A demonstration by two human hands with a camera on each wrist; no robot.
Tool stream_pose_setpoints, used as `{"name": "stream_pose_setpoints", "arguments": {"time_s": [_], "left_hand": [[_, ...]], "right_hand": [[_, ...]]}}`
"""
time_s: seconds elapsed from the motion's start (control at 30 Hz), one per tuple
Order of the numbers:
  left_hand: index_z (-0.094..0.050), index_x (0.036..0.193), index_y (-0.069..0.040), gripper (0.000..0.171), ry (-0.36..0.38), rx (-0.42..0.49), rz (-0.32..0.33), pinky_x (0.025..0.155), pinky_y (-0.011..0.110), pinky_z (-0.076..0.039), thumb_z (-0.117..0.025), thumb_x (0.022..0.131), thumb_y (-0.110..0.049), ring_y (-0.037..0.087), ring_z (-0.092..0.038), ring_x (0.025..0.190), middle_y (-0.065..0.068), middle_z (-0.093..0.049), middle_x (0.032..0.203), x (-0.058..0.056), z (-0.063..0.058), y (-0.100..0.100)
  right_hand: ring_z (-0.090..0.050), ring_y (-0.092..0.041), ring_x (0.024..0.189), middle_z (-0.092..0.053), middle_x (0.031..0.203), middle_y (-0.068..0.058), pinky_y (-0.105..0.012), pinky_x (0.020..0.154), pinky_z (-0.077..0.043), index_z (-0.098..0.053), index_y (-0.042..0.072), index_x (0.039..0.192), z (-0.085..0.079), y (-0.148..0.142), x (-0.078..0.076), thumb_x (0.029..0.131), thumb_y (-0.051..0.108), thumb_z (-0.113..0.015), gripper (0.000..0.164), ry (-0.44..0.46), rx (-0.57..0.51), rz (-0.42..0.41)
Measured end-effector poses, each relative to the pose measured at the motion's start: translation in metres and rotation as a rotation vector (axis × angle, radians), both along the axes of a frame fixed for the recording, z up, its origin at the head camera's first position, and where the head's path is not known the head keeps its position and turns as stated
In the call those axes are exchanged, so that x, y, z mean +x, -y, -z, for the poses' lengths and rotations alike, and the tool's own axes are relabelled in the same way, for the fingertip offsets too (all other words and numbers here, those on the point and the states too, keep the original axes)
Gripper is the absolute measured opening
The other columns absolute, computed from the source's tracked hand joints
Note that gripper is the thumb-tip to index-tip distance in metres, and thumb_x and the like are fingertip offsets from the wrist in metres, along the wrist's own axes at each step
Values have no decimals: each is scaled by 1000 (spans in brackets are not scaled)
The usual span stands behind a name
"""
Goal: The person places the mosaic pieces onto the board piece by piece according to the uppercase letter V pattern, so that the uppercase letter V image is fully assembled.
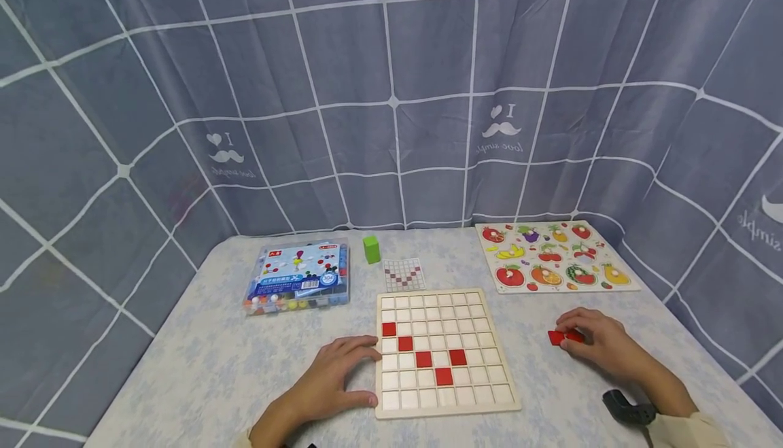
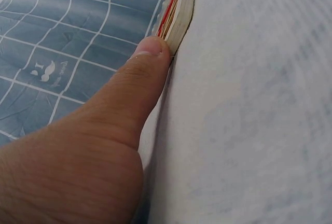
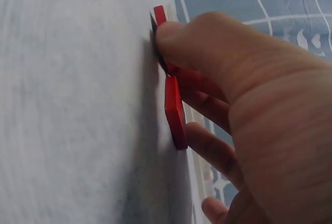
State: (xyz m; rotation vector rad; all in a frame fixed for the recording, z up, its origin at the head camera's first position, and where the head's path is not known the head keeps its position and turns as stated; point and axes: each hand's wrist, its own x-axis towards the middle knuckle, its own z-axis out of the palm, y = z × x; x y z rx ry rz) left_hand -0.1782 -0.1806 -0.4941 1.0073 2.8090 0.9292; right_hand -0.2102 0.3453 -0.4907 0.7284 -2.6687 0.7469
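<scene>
A wooden grid board (image 1: 448,412) lies on the table, with several red squares set in its cells, mostly along a diagonal. My left hand (image 1: 327,381) rests along its left edge, fingers spread, with the thumb (image 2: 150,50) against the board's side in the left wrist view. To the right of the board, my right hand (image 1: 602,342) is low over the table and pinches a red tile (image 3: 159,14) between thumb and fingers. Another red tile (image 3: 175,112) stands tilted close beside the fingers in the right wrist view.
Behind the board lie a pattern card (image 1: 404,274) and a green block (image 1: 371,249). A clear plastic case of colored pieces (image 1: 300,274) is at the back left. A fruit puzzle board (image 1: 557,257) lies at the back right, before a grey checked curtain (image 1: 342,60).
</scene>
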Motion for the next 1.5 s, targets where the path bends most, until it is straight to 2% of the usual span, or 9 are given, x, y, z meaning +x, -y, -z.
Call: {"name": "stream_pose_setpoints", "arguments": {"time_s": [0.17,0.3,0.53,0.67,0.9,1.0,1.17,1.4,1.5], "left_hand": [[-60,130,-32,55,-23,7,9,98,63,-34,-71,85,-62,25,-44,134,-6,-49,149,2,1,-2],[-60,131,-31,55,-43,0,13,98,62,-35,-70,86,-62,24,-44,134,-5,-49,149,3,2,-2],[-59,132,-32,57,-44,-12,7,98,62,-34,-69,85,-64,23,-43,135,-6,-48,150,1,1,0],[-59,131,-32,57,-37,-16,3,99,61,-34,-70,85,-64,22,-42,135,-8,-48,150,0,1,1],[-60,131,-32,58,-40,-10,6,99,61,-34,-70,84,-65,21,-42,135,-7,-48,149,0,1,0],[-59,131,-32,57,-38,-10,8,99,61,-34,-70,85,-64,22,-43,135,-7,-48,149,0,0,0],[-60,131,-31,56,-45,-15,13,99,61,-34,-70,86,-63,22,-43,134,-6,-48,149,-1,-1,-1],[-60,130,-31,57,-42,-12,7,98,61,-34,-69,85,-64,22,-43,134,-6,-49,149,0,-2,-1],[-60,130,-30,57,-41,-14,7,98,61,-34,-69,86,-64,22,-43,134,-7,-48,149,1,-2,-1]], "right_hand": [[-57,-7,94,-64,105,5,-22,77,-50,-72,20,98,-6,8,-2,81,10,-86,24,22,-51,-85],[-58,-7,95,-63,107,5,-23,74,-53,-72,19,100,-17,22,-6,82,11,-85,23,67,-59,-125],[-60,-13,102,-64,106,8,-28,87,-51,-71,20,100,-33,61,-24,86,13,-83,20,78,-105,-202],[-60,-14,103,-65,109,5,-35,89,-52,-71,20,101,-32,86,-33,89,16,-81,16,116,-107,-270],[-61,-16,102,-66,108,1,-26,92,-47,-71,15,102,-23,114,-42,89,11,-80,16,143,-170,-406],[-60,-17,99,-66,107,1,-28,88,-47,-72,14,102,-20,121,-41,89,12,-80,15,195,-190,-413],[-57,-16,98,-65,106,5,-31,85,-45,-73,18,99,-15,127,-38,89,20,-81,13,279,-173,-360],[-56,-12,105,-63,108,11,-38,92,-45,-73,22,99,-10,128,-37,89,23,-81,13,238,-87,-335],[-55,-13,104,-63,107,12,-39,92,-45,-72,23,97,-8,129,-36,89,21,-81,12,228,-90,-337]]}}
